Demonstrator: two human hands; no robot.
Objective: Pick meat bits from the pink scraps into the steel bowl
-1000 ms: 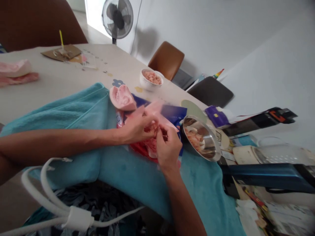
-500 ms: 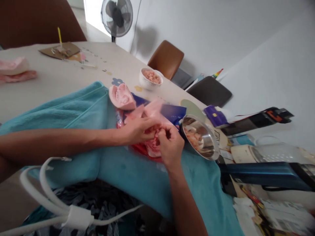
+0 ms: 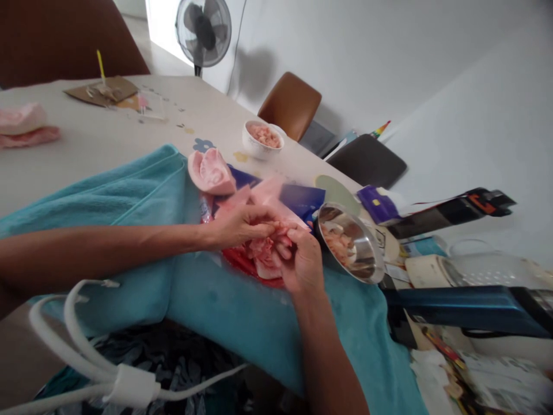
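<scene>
Both hands meet over a red plastic bag (image 3: 242, 260) laid on a turquoise towel (image 3: 224, 294). My left hand (image 3: 239, 226) pinches a small pink piece, which looks like pomelo flesh (image 3: 280, 228), between thumb and fingers. From the other side my right hand (image 3: 305, 256) grips the same piece with its fingertips. Beneath them lie torn pink pomelo membranes (image 3: 264, 253). A thick pink pomelo rind (image 3: 211, 172) sits just beyond my left hand. To the right of my right hand, a tilted steel bowl (image 3: 369, 248) holds pale pink pieces.
A white bowl (image 3: 254, 148) of pink pieces stands farther back on the table (image 3: 108, 135). More pink rind (image 3: 23, 124) lies at far left. White cables (image 3: 86, 351) hang in front at lower left. Boxes and papers (image 3: 488, 374) crowd the right side.
My hands have drawn slightly apart, and my right hand's fingers have uncurled a little, showing more of the pink piece. The view has shifted slightly.
</scene>
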